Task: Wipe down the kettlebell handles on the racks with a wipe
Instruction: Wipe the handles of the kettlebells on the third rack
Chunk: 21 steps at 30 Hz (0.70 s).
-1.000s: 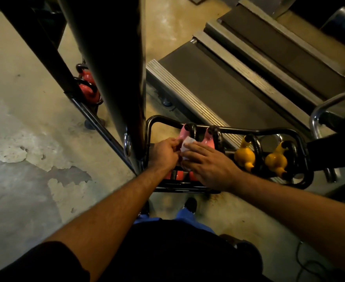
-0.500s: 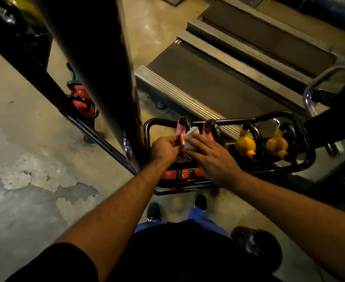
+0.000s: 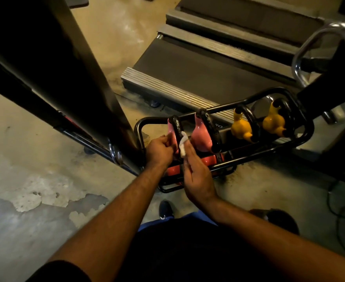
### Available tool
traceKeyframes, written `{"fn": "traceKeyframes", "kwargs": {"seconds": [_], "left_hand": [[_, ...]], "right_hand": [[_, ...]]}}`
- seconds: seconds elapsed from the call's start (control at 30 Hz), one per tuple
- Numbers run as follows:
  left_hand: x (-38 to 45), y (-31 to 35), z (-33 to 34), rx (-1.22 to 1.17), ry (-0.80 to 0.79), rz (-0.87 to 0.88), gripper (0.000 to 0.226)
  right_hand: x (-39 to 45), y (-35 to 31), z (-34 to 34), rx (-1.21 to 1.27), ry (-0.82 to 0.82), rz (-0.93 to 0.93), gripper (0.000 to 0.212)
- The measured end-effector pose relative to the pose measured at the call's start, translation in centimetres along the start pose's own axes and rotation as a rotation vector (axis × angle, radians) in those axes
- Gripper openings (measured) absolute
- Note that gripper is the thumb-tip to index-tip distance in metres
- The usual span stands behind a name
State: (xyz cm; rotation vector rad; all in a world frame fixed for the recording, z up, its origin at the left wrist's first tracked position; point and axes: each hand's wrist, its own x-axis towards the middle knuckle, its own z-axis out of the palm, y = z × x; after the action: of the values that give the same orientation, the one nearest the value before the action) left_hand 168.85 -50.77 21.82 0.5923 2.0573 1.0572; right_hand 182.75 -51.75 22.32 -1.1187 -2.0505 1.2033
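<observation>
We were partway through the wiping: the white wipe (image 3: 182, 145) sat against the black handle (image 3: 176, 127) of the leftmost pink kettlebell (image 3: 171, 133), low on the handle near where it meets the body. That kettlebell stood at the left end of the upper tier of the black rack (image 3: 301, 117), with a 2nd pink kettlebell (image 3: 202, 137) just beside it and 2 yellow kettlebells (image 3: 241, 127) further right, their handles seemingly not yet reached by the wipe.

Our right hand (image 3: 198, 178) carried the wipe at its fingertips; the fingers (image 3: 187, 157) lay close together and nearly straight, pressing the bunched wipe toward the handle, and we could not tell whether the thumb pinched it from behind. Our left hand (image 3: 159, 151) was at the kettlebell's left side, fingers loosely curled and touching or very near the pink body, probably steadying it; whether they truly gripped it we could not tell.

We judged the next move to call for sliding the wipe up and over the arch of this handle with steady pressure, then shifting right to the 2nd pink handle, keeping the bell from rocking in its slot.
</observation>
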Motion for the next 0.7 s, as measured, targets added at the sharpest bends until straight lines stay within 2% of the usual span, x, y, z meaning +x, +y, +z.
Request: {"fn": "traceKeyframes", "kwargs": {"seconds": [0.1,0.2,0.37,0.53,0.7], "left_hand": [[-0.2,0.0,0.0,0.028,0.011,0.012,0.031],[-0.3,0.1,0.1,0.048,0.008,0.025,0.037],[-0.6,0.0,-0.1,0.077,-0.002,0.078,0.019],[-0.4,0.0,-0.1,0.119,0.013,0.069,0.014],[-0.3,0.0,-0.2,0.128,0.007,0.076,0.015]], "right_hand": [[-1.7,0.9,-0.1,-0.051,-0.033,0.093,0.054],[-2.3,0.8,0.6,-0.014,0.004,0.129,0.056],[-1.2,0.0,1.8,0.054,0.051,0.162,0.058],[-0.8,-0.2,1.9,0.168,0.055,0.257,0.044],[1.1,-0.6,2.3,0.127,0.136,0.241,0.048]]}}
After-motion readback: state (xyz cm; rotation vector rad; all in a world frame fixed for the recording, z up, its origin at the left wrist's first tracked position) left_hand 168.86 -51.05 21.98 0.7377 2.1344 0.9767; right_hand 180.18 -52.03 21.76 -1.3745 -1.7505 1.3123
